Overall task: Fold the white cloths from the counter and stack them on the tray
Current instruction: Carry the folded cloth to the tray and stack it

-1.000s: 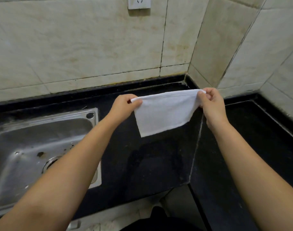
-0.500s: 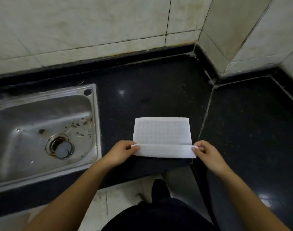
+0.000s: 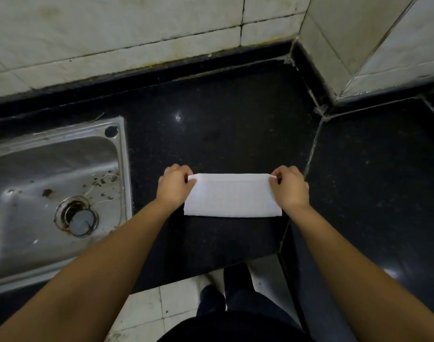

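Observation:
A white cloth (image 3: 232,196) lies folded in half on the black counter (image 3: 223,134), near its front edge. My left hand (image 3: 175,186) pinches the cloth's far left corner. My right hand (image 3: 288,187) pinches the far right corner. Both corners sit at the far edge of the fold, and the folded crease faces me. No tray and no other cloths are in view.
A steel sink (image 3: 50,193) with a drain plug (image 3: 81,222) is set into the counter on the left. Tiled walls (image 3: 137,28) close off the back and the right corner. The counter continues to the right (image 3: 383,181) past a seam.
The cloth went from hanging in the air to lying on the counter. My hands then carried its near edge over to the far edge, folding it in half.

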Tool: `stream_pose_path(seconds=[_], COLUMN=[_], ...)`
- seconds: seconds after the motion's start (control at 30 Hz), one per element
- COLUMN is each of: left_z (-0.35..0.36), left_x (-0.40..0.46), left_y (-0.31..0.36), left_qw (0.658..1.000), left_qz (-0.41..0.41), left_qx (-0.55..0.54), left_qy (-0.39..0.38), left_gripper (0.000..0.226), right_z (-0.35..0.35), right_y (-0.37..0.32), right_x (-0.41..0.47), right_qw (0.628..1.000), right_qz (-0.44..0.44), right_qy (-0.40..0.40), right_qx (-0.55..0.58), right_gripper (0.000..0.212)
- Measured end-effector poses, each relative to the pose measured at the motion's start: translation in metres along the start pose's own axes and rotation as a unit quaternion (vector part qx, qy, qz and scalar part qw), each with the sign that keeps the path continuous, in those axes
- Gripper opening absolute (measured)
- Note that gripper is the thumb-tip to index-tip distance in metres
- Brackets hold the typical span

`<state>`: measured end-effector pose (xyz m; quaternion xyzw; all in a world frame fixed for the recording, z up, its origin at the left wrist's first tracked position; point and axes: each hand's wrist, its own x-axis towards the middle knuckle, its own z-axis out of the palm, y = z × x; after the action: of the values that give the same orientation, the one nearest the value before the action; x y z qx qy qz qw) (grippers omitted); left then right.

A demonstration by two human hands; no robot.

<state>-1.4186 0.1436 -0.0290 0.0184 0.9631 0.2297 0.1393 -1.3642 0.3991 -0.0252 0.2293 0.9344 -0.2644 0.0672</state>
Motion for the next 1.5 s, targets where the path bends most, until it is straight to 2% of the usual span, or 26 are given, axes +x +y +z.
stream_pose_path(seconds=[0.07,0.17,0.23,0.33,0.43,0.5,0.6,0.7,0.77,0.83,0.93,1.03,1.1,1.17,1.3,1.37,1.5], left_z=[0.004,0.001,-0.004,-0.003,0.018,0.037,0.052,0.052,0.048,0.038,0.007,-0.031,-0.059,-0.085,-0.117,-0.115,-0.076], left_x=[0.000,0.004,0.008,0.013,0.014,0.013,0.016,0.022,0.025,0.026,0.026,0.030,0.032,0.030,0.012,-0.001,-0.032], left_y=[0.003,0.008,0.019,0.062,0.119,0.147,0.167,0.169,0.166,0.161,0.153,0.146,0.143,0.140,0.125,0.110,0.069], left_qw=[0.999,0.990,0.975,0.956,0.901,0.854,0.814,0.785,0.775,0.793,0.875,0.931,0.950,0.957,0.953,0.943,0.944], left_qz=[0.018,0.048,0.081,0.197,0.356,0.421,0.453,0.476,0.485,0.471,0.384,0.330,0.302,0.285,0.271,0.280,0.260], left_qx=[0.041,0.133,0.202,0.199,0.208,0.249,0.308,0.363,0.375,0.342,0.211,0.081,0.016,-0.048,-0.136,-0.178,-0.193], left_qy=[0.005,-0.028,-0.052,-0.082,-0.139,-0.177,-0.195,-0.161,-0.155,-0.180,-0.207,-0.135,-0.077,-0.026,0.030,0.013,-0.063], left_gripper=[0.021,0.047,0.051,0.053,0.051,0.055,0.056,0.047,0.040,0.029,0.013,0.007,0.019,0.021,0.006,0.005,0.012], right_z=[0.002,-0.002,-0.008,-0.019,-0.015,-0.006,0.000,-0.003,-0.008,-0.016,-0.031,-0.051,-0.067,-0.088,-0.116,-0.120,-0.092], right_y=[0.002,0.002,0.002,0.009,0.016,0.020,0.021,0.018,0.016,0.015,0.010,-0.008,-0.027,-0.048,-0.078,-0.079,-0.051], right_x=[0.001,0.004,0.004,-0.010,-0.041,-0.059,-0.066,-0.061,-0.056,-0.051,-0.035,-0.019,-0.009,-0.005,-0.023,-0.037,-0.070], right_qw=[0.999,0.995,0.995,0.998,0.996,0.994,0.992,0.988,0.990,0.993,0.974,0.952,0.947,0.944,0.936,0.937,0.954], right_qz=[-0.014,-0.028,-0.018,0.034,0.055,0.055,0.061,0.065,0.070,0.086,0.123,0.090,0.035,-0.027,-0.149,-0.174,-0.177], right_qy=[-0.006,-0.038,-0.049,-0.040,-0.049,-0.050,-0.041,-0.069,-0.079,-0.083,-0.101,-0.077,-0.036,0.004,0.076,0.066,-0.027], right_qx=[-0.041,-0.086,-0.086,-0.043,-0.053,-0.081,-0.105,-0.123,-0.092,-0.014,0.162,0.281,0.318,0.330,0.311,0.296,0.239], right_gripper=[0.025,0.038,0.042,0.040,0.039,0.041,0.038,0.030,0.025,0.013,0.009,0.011,0.016,0.020,0.006,0.007,0.022])
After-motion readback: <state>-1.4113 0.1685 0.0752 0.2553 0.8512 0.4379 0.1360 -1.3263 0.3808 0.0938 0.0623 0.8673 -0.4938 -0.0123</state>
